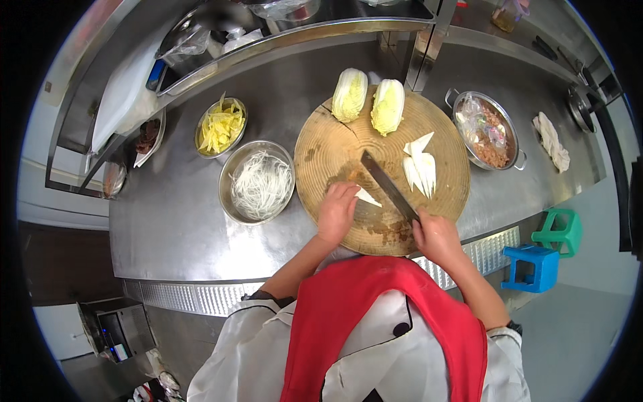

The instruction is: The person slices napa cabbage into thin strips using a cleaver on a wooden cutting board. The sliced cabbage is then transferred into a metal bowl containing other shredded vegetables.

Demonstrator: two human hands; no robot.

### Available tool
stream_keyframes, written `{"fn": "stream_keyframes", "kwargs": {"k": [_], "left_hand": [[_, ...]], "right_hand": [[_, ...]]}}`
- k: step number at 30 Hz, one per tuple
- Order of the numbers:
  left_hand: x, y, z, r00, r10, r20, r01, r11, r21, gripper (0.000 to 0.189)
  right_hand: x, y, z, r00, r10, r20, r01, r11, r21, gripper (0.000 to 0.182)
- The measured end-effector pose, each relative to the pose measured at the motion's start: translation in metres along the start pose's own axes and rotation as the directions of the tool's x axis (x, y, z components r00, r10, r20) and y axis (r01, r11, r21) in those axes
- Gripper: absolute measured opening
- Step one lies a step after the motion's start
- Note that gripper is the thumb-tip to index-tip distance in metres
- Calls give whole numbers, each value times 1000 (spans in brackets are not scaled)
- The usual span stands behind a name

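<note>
My right hand [435,235] grips the handle of a cleaver [389,186], whose blade slants up and left over a round wooden chopping block [321,156]. Left of the blade, my left hand [339,211] has its fingertips on a white piece of cabbage [369,196] on the block. Several white cut cabbage pieces [421,171] lie right of the cleaver. Two pieces of napa cabbage, one [350,95] at the left and another [388,106] beside it, rest at the block's far edge.
A steel bowl of white shreds [262,181] and a bowl of yellow leaves [221,126] stand left of the block. To the right are a two-handled pan of meat [490,131] and a cloth [551,142]. A steel shelf [301,34] spans the back; blue [531,269] and green [560,232] stools stand below.
</note>
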State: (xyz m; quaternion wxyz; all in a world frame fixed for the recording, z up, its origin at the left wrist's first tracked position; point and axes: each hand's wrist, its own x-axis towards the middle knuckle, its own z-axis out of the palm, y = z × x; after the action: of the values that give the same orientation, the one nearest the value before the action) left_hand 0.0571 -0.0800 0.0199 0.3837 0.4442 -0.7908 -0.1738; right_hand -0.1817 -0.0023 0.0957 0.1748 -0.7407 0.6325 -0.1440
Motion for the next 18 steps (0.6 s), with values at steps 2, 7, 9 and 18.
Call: {"fn": "stream_keyframes", "kwargs": {"k": [2,7,9,18], "left_hand": [[1,0,5,1000,21,21,-22,999,29,23],[-4,0,8,997,40,70,-46,995,83,21],[-3,2,7,996,30,79,-37,995,92,22],[-6,-7,2,966,18,257,-45,994,99,26]], "right_hand": [[13,-4,3,996,-63,64,72,986,-152,17],[14,-2,2,980,-153,123,173,970,-173,15],[16,0,1,981,-156,115,173,971,-163,15],[18,-22,9,974,-199,109,222,933,-282,13]]}}
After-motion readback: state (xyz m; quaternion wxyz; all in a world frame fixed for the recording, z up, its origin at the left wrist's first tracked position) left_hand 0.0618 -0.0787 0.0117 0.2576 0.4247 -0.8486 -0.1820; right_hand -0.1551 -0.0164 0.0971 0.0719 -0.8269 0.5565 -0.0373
